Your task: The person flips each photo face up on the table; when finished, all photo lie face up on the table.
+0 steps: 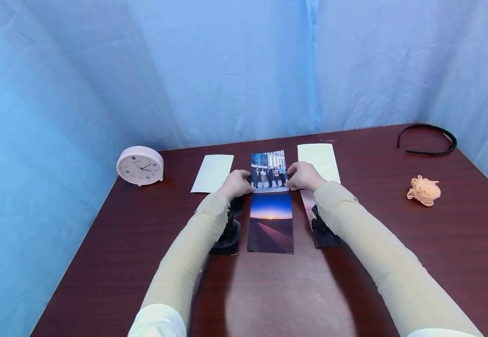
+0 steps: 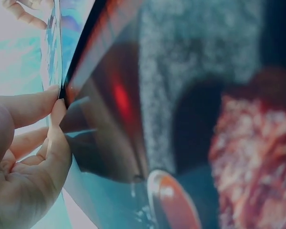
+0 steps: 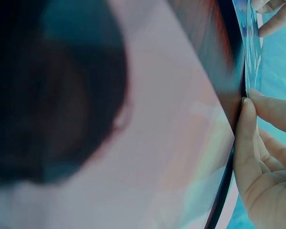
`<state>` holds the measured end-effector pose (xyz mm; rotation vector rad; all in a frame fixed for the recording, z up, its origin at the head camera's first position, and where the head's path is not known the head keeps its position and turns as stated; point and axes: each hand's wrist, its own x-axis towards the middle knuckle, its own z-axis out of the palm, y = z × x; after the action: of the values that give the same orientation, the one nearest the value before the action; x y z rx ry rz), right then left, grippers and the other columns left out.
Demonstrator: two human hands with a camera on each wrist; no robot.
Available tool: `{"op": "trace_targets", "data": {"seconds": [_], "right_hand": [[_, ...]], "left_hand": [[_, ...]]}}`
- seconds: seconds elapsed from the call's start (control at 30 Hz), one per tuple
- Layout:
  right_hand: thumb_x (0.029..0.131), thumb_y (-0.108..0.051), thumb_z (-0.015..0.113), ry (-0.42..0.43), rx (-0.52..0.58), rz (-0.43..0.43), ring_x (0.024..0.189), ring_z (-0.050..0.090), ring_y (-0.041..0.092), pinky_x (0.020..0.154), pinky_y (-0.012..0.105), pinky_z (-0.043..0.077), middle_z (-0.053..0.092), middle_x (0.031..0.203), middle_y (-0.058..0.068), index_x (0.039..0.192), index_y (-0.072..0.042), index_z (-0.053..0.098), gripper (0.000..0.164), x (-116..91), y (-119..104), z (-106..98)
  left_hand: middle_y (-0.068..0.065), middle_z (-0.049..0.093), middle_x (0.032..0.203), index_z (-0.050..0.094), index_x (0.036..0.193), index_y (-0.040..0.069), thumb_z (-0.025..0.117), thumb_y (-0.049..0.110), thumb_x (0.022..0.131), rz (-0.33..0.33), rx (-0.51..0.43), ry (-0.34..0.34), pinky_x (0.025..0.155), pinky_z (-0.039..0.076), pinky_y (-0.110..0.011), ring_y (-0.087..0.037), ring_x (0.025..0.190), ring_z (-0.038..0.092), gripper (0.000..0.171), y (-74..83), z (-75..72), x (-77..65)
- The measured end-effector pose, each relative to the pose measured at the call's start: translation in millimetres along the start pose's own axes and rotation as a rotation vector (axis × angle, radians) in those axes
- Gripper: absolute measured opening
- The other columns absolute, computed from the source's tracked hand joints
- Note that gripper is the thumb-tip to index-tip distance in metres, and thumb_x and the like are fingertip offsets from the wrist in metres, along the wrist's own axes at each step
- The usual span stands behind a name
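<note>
A printed photo of several people in front of a building (image 1: 268, 171) is held between both hands. At its left edge, near the lower corner, my left hand (image 1: 237, 183) pinches it between thumb and finger. The right hand (image 1: 305, 177) pinches the opposite edge the same way; in the right wrist view the fingertips (image 3: 248, 102) meet on the photo's thin edge. Just below lies a sunset photo (image 1: 271, 223), flat on the table. Two darker photos flank it, the left photo (image 1: 228, 245) and the right photo (image 1: 321, 234), each partly hidden under a forearm.
Two white sheets, a left sheet (image 1: 212, 173) and a right sheet (image 1: 319, 158), lie on either side of the group photo. A round white clock (image 1: 140, 165) stands at the back left. On the right are peach yarn (image 1: 425, 191) and a black headband (image 1: 429, 152). Blue curtains (image 1: 235, 70) enclose the table.
</note>
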<state>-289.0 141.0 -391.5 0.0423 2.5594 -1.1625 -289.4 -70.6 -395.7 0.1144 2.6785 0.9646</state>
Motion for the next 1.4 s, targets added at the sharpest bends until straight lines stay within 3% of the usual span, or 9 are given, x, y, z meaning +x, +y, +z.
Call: {"op": "trace_targets", "data": {"seconds": [0.23, 0.4, 0.53, 0.93, 1.4], "right_hand": [[0.086, -0.005, 0.067, 0.012, -0.015, -0.012, 0.081, 0.065, 0.022, 0.071, 0.028, 0.057, 0.056, 0.117, 0.026, 0.123, 0.007, 0.052, 0.041, -0.7, 1.1, -1.5], [0.087, -0.007, 0.066, 0.015, -0.027, -0.019, 0.074, 0.066, 0.018, 0.069, 0.028, 0.057, 0.058, 0.112, 0.025, 0.122, 0.007, 0.051, 0.040, -0.9, 4.7, -5.2], [0.088, -0.009, 0.065, 0.023, -0.030, -0.041, 0.067, 0.065, 0.013, 0.067, 0.027, 0.057, 0.061, 0.102, 0.022, 0.122, 0.006, 0.051, 0.040, -2.9, 6.1, -10.3], [0.089, -0.013, 0.063, 0.039, -0.060, -0.165, 0.070, 0.067, 0.018, 0.067, 0.031, 0.057, 0.068, 0.093, 0.021, 0.118, 0.007, 0.054, 0.036, -17.3, 19.1, -26.8], [0.090, -0.019, 0.058, 0.194, -0.155, -0.203, 0.098, 0.060, 0.034, 0.080, 0.043, 0.049, 0.063, 0.108, 0.022, 0.119, 0.002, 0.056, 0.036, -25.8, 48.3, -57.2]], "left_hand": [[-0.014, 0.064, 0.101, 0.049, 0.136, 0.003, 0.067, 0.017, 0.088, 0.009, -0.005, 0.006, 0.089, 0.051, -0.037, -0.022, 0.088, 0.058, 0.052, 1.2, 0.5, -0.5], [-0.014, 0.065, 0.100, 0.048, 0.135, 0.001, 0.067, 0.019, 0.089, -0.003, -0.004, 0.015, 0.088, 0.052, -0.037, -0.023, 0.087, 0.060, 0.053, 0.4, 0.4, -1.5], [-0.015, 0.065, 0.100, 0.049, 0.134, 0.003, 0.066, 0.019, 0.089, -0.013, -0.029, 0.065, 0.088, 0.053, -0.036, -0.023, 0.087, 0.062, 0.051, -0.7, -0.2, -2.4], [-0.016, 0.063, 0.108, 0.053, 0.130, 0.003, 0.062, 0.019, 0.092, 0.077, -0.176, 0.215, 0.090, 0.052, -0.037, -0.027, 0.098, 0.061, 0.042, 10.6, 1.3, -10.1], [-0.016, 0.057, 0.126, 0.047, 0.137, 0.006, 0.061, 0.020, 0.093, 0.216, -0.226, 0.126, 0.092, 0.051, -0.038, -0.026, 0.112, 0.060, 0.048, 31.4, 20.6, -14.9]]}}
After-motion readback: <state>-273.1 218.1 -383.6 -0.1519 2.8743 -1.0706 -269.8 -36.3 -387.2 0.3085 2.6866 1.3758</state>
